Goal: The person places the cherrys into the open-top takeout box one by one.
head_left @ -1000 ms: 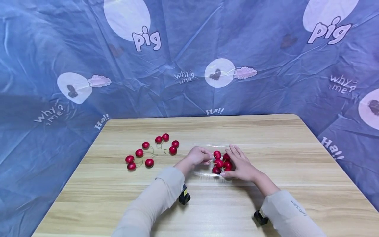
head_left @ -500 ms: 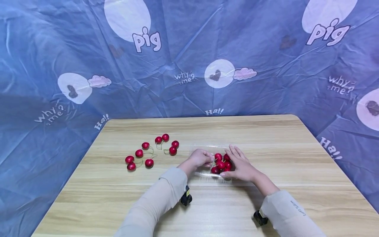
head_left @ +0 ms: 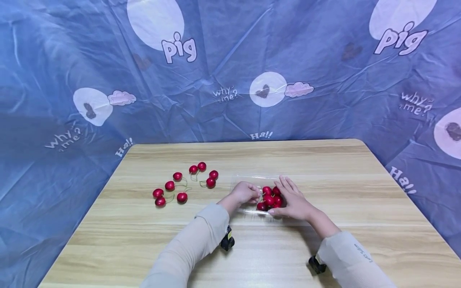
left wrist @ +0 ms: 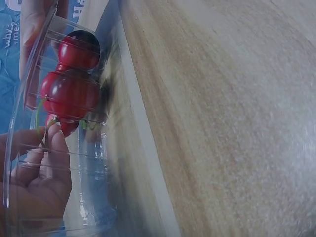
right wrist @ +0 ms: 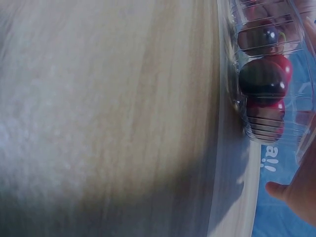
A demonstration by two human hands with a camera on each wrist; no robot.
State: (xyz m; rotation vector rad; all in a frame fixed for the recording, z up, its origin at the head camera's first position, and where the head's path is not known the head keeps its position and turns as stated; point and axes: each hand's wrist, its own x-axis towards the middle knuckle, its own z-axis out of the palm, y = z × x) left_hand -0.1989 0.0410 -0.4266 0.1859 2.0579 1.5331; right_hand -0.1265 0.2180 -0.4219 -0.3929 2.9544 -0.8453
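A clear plastic box (head_left: 248, 213) lies on the table with several red cherries (head_left: 268, 200) bunched in its right part. Over the box's left part is my left hand (head_left: 245, 193), its thumb and fingertips pinching the green stem of a cherry (left wrist: 69, 94); through the clear wall the left wrist view shows this. My right hand (head_left: 296, 203) rests on the right end of the box, fingers stretched toward the far side and thumb by the near rim. Its palm hides part of that end. Dark red cherries (right wrist: 263, 80) press near the wall in the right wrist view.
On the wooden table (head_left: 119, 236), left of the box, several loose stemmed cherries (head_left: 169, 185) lie in a rough ring. A blue printed cloth (head_left: 216, 112) hangs behind the table's far edge.
My left hand has shifted a little to the right. Cherries in the box have moved slightly right and closer together. The right hand and the loose cherries stay in place.
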